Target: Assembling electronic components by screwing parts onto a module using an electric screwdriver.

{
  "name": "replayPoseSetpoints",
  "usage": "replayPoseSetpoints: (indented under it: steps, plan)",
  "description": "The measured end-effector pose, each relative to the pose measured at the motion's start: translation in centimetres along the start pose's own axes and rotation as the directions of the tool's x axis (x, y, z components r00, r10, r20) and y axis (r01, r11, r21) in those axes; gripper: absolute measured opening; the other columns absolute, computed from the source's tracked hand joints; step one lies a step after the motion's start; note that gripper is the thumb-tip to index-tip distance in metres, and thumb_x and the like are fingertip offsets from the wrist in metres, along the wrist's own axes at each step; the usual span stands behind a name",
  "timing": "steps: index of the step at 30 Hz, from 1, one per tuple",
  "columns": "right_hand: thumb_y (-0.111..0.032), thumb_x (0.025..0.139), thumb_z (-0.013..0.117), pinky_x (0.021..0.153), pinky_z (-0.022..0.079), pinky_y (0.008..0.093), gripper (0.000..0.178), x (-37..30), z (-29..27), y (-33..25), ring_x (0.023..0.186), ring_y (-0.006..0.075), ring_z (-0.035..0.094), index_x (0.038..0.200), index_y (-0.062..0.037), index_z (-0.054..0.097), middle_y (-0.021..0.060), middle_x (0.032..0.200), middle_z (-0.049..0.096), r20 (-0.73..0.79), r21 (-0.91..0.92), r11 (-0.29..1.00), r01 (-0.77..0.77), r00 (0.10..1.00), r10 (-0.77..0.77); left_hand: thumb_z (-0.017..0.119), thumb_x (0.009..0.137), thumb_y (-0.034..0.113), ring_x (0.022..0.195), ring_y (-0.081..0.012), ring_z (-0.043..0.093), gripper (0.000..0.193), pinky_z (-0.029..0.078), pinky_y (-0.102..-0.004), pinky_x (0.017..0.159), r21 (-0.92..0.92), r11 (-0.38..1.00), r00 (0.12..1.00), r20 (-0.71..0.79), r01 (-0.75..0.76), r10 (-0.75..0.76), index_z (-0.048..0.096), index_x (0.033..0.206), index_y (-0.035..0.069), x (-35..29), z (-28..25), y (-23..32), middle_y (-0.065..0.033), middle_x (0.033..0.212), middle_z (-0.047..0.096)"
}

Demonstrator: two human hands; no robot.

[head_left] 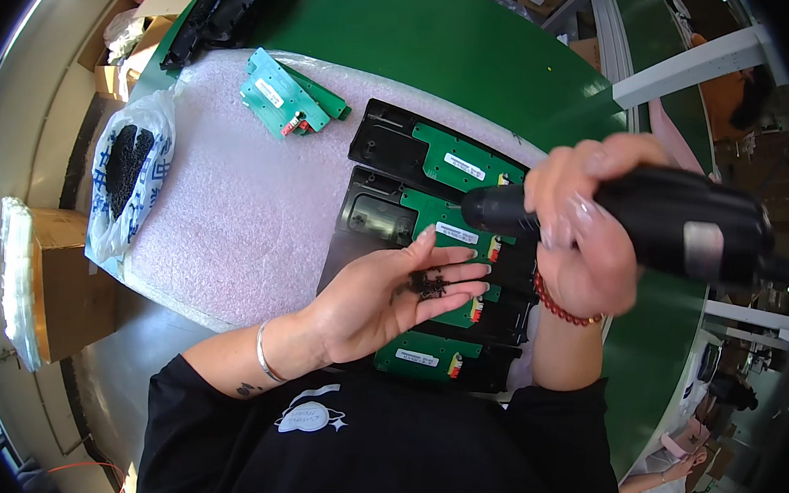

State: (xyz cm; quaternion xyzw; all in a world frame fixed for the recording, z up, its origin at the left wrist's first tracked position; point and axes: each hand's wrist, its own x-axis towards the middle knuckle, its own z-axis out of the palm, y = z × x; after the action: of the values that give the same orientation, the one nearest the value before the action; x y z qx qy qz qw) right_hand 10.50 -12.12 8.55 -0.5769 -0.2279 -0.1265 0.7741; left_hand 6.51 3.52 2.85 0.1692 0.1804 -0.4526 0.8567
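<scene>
Cupped palm up, my left hand [362, 304] holds a small heap of loose black screws [428, 284] on its fingers. My right hand [591, 225] is wrapped round a black electric screwdriver [684, 223], which points left. Its nose is over the second black plastic housing [374, 217] from the far end, near the top edge of that housing's green circuit board [425, 207]; whether the bit touches a screw cannot be made out. Several such housings lie in a column, each with a green board. My left hand and the screwdriver cover parts of them.
A foam sheet [240, 207] lies under the work on the green table [384, 23]. Loose circuit boards [281, 99] are piled at the far left, beyond a plastic bag of small black pieces [127, 170]. Long black parts [223, 6] lie behind. Another person [658, 490] sits at lower right.
</scene>
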Motion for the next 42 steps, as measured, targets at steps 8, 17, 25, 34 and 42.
replayPoseSetpoints:
  steps: [8,17,25,34,42]
  plan:
    - [-0.001,0.070,0.049,0.052,0.038,0.0272,0.022,0.7,-0.9,2.0,0.048,0.0117,0.043,0.091,0.0002,0.042,0.0049,0.062,0.044,-0.061,-0.124,0.988,-0.096,0.994,0.089,0.037,0.094,0.016,0.088,-0.0207,0.061,0.028,0.051,-0.0255,0.077,0.224,0.974,0.998,0.062,-0.024,0.010,0.046,0.112,-0.002,-0.3,-1.3,-0.2,-0.0147,0.097,0.059]
    - [0.001,0.070,0.050,0.048,0.037,0.0252,0.020,1.1,-0.4,2.6,0.048,0.0118,0.043,0.088,0.0008,0.042,0.0056,0.063,0.044,0.005,-0.161,0.977,-0.141,0.990,0.144,0.052,0.087,0.011,0.079,-0.0129,0.061,0.013,0.052,-0.0205,0.068,0.280,0.957,0.996,-0.025,-0.080,0.090,0.056,0.094,0.001,-0.4,-1.0,-0.1,-0.0077,0.087,0.062]
    - [-0.001,0.070,0.054,0.054,0.040,0.0247,0.025,0.3,-0.1,0.3,0.050,0.0110,0.045,0.091,-0.0030,0.041,0.0036,0.062,0.046,-0.009,-0.002,0.998,-0.055,0.998,0.055,0.053,0.086,0.010,0.075,-0.0110,0.060,0.014,0.052,-0.0191,0.068,0.120,0.983,0.977,-0.142,-0.141,0.158,0.058,0.096,0.002,-0.1,-1.5,-0.1,-0.0066,0.087,0.062]
    - [-0.002,0.065,0.064,0.055,0.043,0.0212,0.034,-1.4,-0.3,-6.3,0.053,0.0090,0.054,0.089,-0.0110,0.042,-0.0016,0.064,0.056,0.356,0.110,0.992,0.064,0.929,-0.100,0.050,0.088,0.016,0.075,-0.0101,0.060,0.018,0.051,-0.0187,0.067,0.057,0.993,0.994,-0.009,-0.106,0.106,0.056,0.098,0.002,0.8,-1.9,-0.7,-0.0057,0.086,0.061]
    - [-0.001,0.067,0.059,0.054,0.041,0.0239,0.030,-1.6,-0.3,-4.7,0.051,0.0105,0.051,0.091,-0.0086,0.041,-0.0005,0.062,0.051,0.283,0.038,0.999,0.010,0.959,-0.020,0.045,0.091,0.025,0.089,-0.0142,0.058,0.031,0.050,-0.0220,0.079,-0.045,0.998,0.984,0.174,-0.033,0.040,0.050,0.106,-0.002,0.2,-0.9,-0.9,-0.0116,0.102,0.056]
